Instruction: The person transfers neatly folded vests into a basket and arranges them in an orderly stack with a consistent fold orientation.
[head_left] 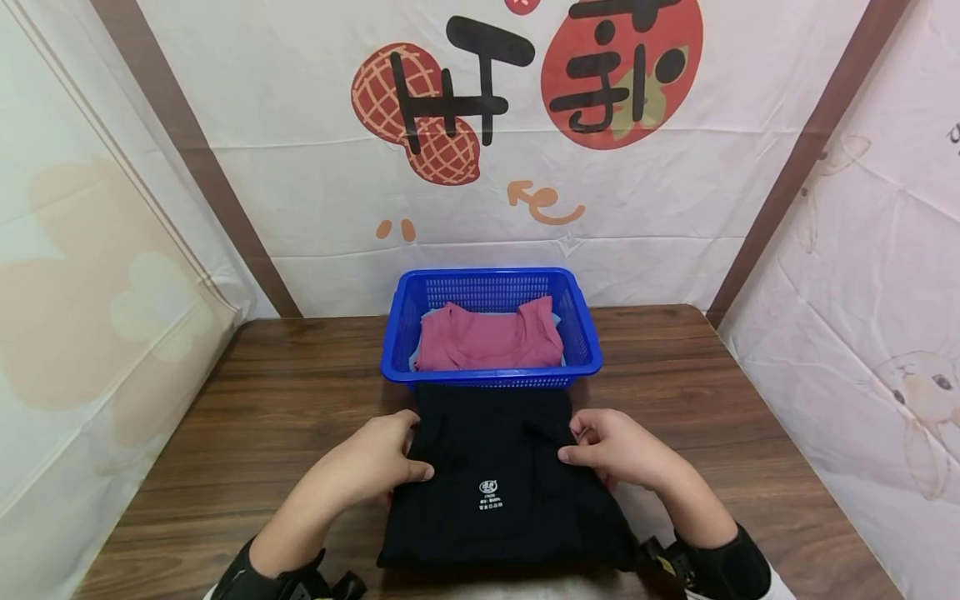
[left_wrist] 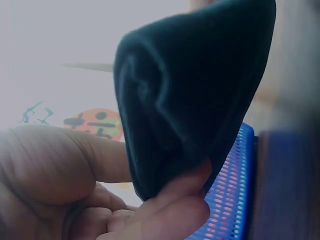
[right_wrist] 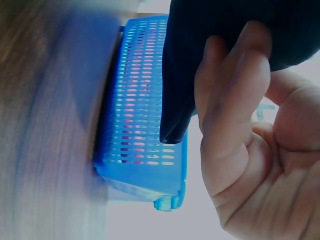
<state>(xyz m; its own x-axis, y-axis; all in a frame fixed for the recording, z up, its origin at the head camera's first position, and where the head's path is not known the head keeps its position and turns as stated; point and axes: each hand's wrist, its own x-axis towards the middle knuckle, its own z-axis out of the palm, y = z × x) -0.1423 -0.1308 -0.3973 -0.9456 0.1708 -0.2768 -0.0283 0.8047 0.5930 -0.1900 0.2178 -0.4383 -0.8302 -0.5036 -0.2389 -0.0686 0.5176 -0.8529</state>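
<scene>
A folded black garment [head_left: 487, 450] with a small white printed label is held up in front of the basket. My left hand [head_left: 386, 454] pinches its left edge, thumb on top and fingers underneath; the left wrist view shows the layered side of the black fabric [left_wrist: 195, 85] between thumb and fingers. My right hand [head_left: 618, 450] grips the right edge the same way, with curled fingers under the cloth in the right wrist view. Just beyond the garment stands a blue plastic basket [head_left: 393, 333]. Inside it lies a folded pink garment [head_left: 487, 337] over some light blue cloth.
The basket stands on a brown wooden table [head_left: 300, 400], near its back edge. A white printed curtain [head_left: 315, 208] hangs behind the table, and more printed cloth [head_left: 847, 308] hangs at both sides.
</scene>
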